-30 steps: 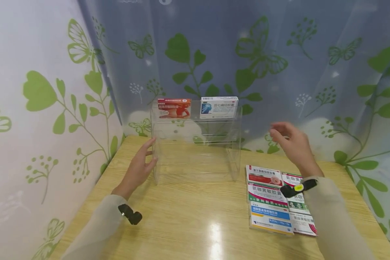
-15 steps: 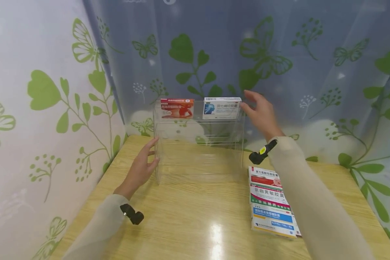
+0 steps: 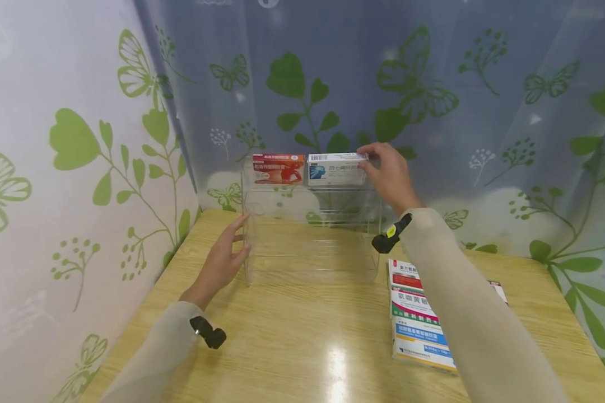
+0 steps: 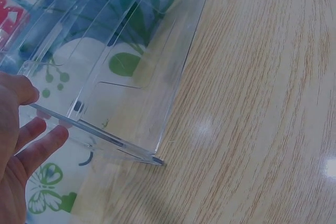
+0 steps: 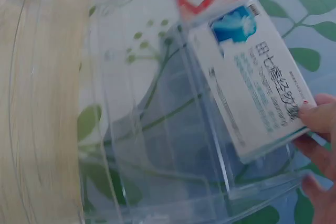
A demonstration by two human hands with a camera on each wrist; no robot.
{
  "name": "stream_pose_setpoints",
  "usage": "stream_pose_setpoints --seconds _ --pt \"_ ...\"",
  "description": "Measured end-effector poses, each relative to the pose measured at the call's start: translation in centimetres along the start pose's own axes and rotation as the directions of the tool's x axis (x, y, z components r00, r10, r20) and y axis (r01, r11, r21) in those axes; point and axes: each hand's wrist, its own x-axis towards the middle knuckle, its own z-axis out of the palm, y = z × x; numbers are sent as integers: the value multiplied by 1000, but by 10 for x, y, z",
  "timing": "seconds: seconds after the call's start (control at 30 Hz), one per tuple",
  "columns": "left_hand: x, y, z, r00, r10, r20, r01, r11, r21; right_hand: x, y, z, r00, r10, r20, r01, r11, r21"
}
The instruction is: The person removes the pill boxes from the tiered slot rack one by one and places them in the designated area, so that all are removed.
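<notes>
A clear acrylic display rack (image 3: pixel 312 257) stands on the table. My left hand (image 3: pixel 219 266) holds its left side panel by the edge; in the left wrist view, digits of the left hand (image 4: pixel 23 145) lie on both sides of that edge. On the top tier sits a white medicine box (image 3: pixel 335 172) with a blue picture. My right hand (image 3: pixel 390 176) pinches its right end, thumb on the printed front and fingers behind, as the right wrist view shows. Close to its left is an orange-red medicine box (image 3: pixel 278 169). The lower tiers show no boxes.
Several medicine boxes (image 3: pixel 418 331) lie in a block at the right of the wooden table (image 3: pixel 282 341), partly hidden under my right forearm. A patterned curtain (image 3: pixel 464 123) hangs behind the rack, and a pale patterned wall covering (image 3: pixel 35 224) is at the left.
My right hand has come left from above the boxes on the table and taken the white box's right end. That box has slid left, almost against the orange-red one. My left hand stays put.
</notes>
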Motion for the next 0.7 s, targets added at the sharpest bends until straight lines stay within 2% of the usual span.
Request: stream_pose_setpoints --seconds 0.17,0.37,0.53,0.7 --pt "-1 0 1 1000 18 -10 -18 1000 5 0 -6 -6 993 -32 -115 46 992 117" --pt "-1 0 0 1000 19 -8 -19 1000 -5 -15 -10 -32 980 -28 -199 56 989 138" --pt "-1 -1 0 1000 14 2 -14 1000 -9 -44 -4 -62 984 -8 -179 33 990 138" --pt "-1 -1 0 1000 10 4 -10 1000 -6 -91 13 -92 995 41 -93 -33 996 88"
